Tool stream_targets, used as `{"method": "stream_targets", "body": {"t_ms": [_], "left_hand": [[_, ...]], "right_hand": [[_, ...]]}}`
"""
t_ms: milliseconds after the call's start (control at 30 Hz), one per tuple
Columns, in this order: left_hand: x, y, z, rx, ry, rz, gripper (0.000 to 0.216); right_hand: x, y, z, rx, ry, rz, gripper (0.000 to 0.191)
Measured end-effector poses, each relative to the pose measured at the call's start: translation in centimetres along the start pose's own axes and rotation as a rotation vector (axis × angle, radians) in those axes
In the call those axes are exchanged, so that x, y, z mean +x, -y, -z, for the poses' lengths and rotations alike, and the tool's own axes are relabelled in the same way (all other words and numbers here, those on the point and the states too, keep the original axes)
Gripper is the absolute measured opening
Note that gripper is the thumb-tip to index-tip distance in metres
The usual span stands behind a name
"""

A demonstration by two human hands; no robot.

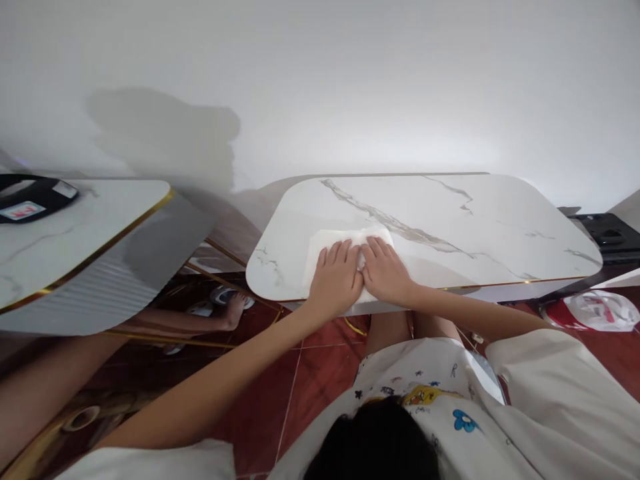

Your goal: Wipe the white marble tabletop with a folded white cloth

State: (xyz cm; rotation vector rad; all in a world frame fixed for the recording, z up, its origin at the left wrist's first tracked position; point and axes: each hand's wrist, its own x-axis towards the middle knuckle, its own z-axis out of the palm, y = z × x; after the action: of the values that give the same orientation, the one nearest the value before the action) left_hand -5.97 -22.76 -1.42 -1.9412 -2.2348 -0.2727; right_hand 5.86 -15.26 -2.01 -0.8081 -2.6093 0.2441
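Note:
A thin white sheet, which looks like a paper tissue (pixel 320 245), lies on the near left part of a white marble-patterned tabletop (pixel 480 233). My left hand (pixel 337 277) rests on it palm down, fingers pointing away from me. Beside it, my right hand (pixel 387 270) also lies on the sheet, tilted toward the left one. The hands nearly meet, and a small crumpled fold of the white sheet shows between them. Both hands have their fingers laid out on the surface, slightly bent. Part of the sheet is hidden under my palms.
To the left stands another marble-patterned table (pixel 100 227) with a black object (pixel 35 200) on it. Another person's leg (pixel 190 320) shows below. A black item (pixel 613 233) and a red and white bag (pixel 595 310) are at the right. The wall (pixel 320 87) rises behind.

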Motion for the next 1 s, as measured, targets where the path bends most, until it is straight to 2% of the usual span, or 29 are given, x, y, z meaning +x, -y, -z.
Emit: {"method": "stream_targets", "body": {"t_ms": [133,300,467,667,1000], "left_hand": [[2.4,-1.6,-0.4,-0.02,0.036,-0.012,0.05],[7.3,-1.5,-1.9,-0.055,-0.039,-0.053,0.046],[12.6,-0.1,-3.6,-0.065,-0.117,-0.026,0.038],[18.2,2.1,-5.1,-0.099,-0.122,0.009,0.036],[24.7,5.2,-6.8,-0.124,-0.122,0.025,0.037]], "right_hand": [[0.5,-2.8,0.3,-0.045,-0.015,-0.007,0.041],[4.2,-7.1,-0.4,-0.086,-0.044,-0.006,0.039],[9.5,-10.6,-0.9,-0.117,-0.011,0.064,0.036],[15.2,-13.2,-1.7,-0.134,-0.014,0.087,0.038],[21.5,-15.6,-2.5,-0.162,0.015,0.062,0.038]]}}
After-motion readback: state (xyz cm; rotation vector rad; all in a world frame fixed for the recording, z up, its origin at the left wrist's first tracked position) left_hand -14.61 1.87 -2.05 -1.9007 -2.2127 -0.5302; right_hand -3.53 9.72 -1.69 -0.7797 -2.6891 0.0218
